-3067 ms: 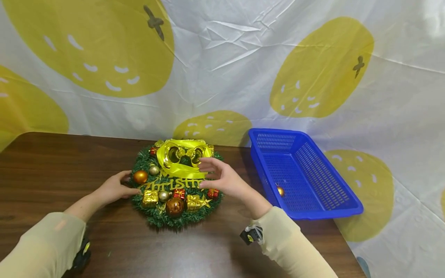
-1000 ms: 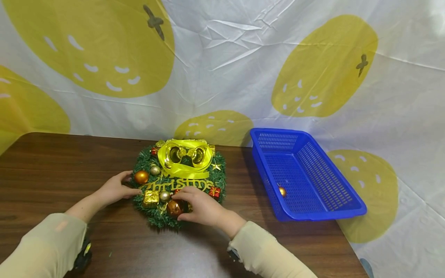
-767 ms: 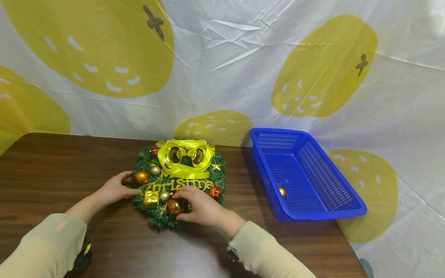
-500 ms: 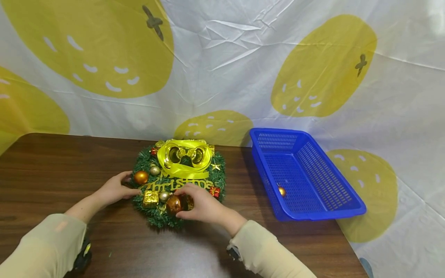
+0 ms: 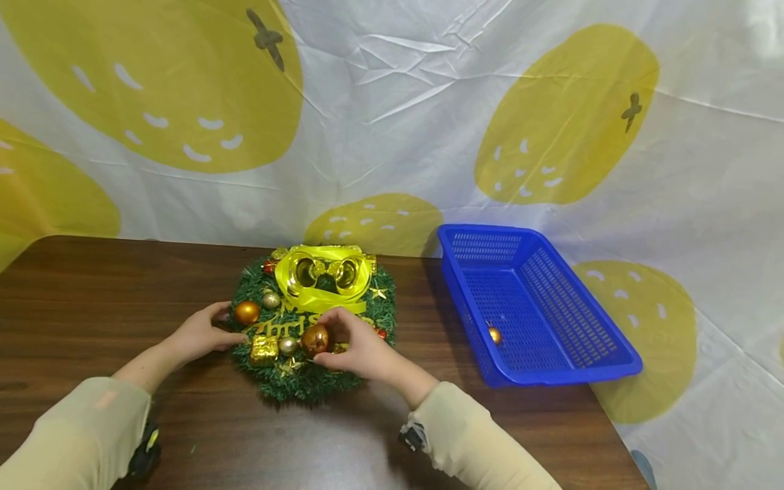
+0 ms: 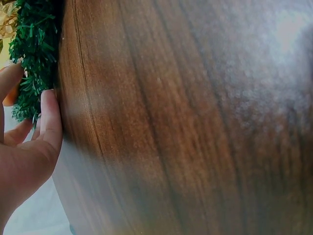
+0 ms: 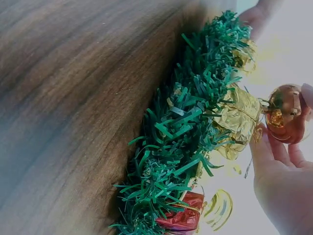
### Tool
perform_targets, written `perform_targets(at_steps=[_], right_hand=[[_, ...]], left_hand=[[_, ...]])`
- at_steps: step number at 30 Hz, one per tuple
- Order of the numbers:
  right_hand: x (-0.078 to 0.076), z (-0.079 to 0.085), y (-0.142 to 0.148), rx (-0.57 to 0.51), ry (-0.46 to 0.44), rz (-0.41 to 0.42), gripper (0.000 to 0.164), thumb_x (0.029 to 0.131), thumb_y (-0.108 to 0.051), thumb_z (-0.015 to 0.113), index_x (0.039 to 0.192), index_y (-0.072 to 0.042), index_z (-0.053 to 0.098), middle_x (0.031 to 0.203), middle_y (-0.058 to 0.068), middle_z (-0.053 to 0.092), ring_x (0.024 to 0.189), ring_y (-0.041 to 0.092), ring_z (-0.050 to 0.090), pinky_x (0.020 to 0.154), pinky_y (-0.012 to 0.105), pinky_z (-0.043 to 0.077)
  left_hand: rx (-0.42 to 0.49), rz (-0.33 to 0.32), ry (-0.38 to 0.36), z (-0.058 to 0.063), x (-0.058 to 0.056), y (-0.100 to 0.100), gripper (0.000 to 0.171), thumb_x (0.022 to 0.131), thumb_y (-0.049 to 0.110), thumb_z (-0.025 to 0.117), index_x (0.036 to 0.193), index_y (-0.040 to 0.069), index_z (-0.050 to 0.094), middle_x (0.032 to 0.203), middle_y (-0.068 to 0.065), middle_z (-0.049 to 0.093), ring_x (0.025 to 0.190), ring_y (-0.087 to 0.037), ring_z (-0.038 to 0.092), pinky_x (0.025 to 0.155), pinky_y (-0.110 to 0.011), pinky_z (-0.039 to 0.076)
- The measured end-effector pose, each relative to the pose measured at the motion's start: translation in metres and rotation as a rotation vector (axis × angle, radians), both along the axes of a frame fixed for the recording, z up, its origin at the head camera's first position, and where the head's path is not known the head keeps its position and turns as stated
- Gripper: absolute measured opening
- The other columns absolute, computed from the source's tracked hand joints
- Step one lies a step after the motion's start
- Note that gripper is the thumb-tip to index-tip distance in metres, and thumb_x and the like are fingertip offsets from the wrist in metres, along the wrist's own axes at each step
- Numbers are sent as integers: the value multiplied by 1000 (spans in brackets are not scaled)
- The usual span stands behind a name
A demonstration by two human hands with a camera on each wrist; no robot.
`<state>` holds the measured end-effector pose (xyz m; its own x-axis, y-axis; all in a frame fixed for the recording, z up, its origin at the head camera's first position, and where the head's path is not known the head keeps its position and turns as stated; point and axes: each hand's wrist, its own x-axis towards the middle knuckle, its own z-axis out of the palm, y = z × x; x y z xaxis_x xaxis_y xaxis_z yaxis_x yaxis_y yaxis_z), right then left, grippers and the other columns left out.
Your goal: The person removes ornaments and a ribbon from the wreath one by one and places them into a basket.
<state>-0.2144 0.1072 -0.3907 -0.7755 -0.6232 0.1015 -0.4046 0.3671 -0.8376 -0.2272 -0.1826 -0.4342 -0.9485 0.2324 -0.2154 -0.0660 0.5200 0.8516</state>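
Observation:
A green Christmas wreath [image 5: 300, 391] lies on the brown table, bearing gold lettering, small wrapped gifts, baubles and a yellow ribbon with two gold bells. My left hand [image 5: 199, 331] holds its left edge; in the left wrist view that hand's [image 6: 29, 152] thumb and fingers are around the green tinsel. My right hand [image 5: 361, 347] pinches a shiny copper-brown bauble [image 5: 315, 339] over the wreath's front part. In the right wrist view the bauble [image 7: 287, 115] is raised above the tinsel, beside a gold-wrapped gift [image 7: 239, 117]; whether it is still attached is unclear.
To the right stands a blue plastic basket [image 5: 545, 378] with one small gold bauble [image 5: 494, 335] inside. An orange bauble [image 5: 247, 312] sits at the wreath's left. A white cloth with yellow fruit print [image 5: 392, 102] hangs behind the table [image 5: 122, 286].
My right hand came from the wreath's right side to the copper-brown bauble at its front, took hold of it and raised it. My left hand stays on the wreath's edge.

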Motion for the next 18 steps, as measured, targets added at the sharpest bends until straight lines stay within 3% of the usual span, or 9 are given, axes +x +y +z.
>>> perform_targets(at_steps=[10, 18], right_hand=[[-1, 7, 3, -122, -135, -76, 44, 79, 4, 69, 118, 6, 49, 119, 24, 55, 103, 25, 60, 80, 20, 54], [-5, 12, 9, -188, -163, -101, 43, 81, 4, 67, 119, 4, 47, 123, 23, 54, 111, 28, 58, 83, 25, 54]], left_hand=[[-12, -6, 8, -1, -1, -1, 91, 86, 22, 67, 143, -18, 8, 136, -44, 25, 103, -38, 60, 80, -37, 57], [-25, -4, 13, -1, -2, -1, 90, 86, 20, 67, 142, -18, 9, 135, -44, 26, 99, -36, 62, 79, -37, 57]])
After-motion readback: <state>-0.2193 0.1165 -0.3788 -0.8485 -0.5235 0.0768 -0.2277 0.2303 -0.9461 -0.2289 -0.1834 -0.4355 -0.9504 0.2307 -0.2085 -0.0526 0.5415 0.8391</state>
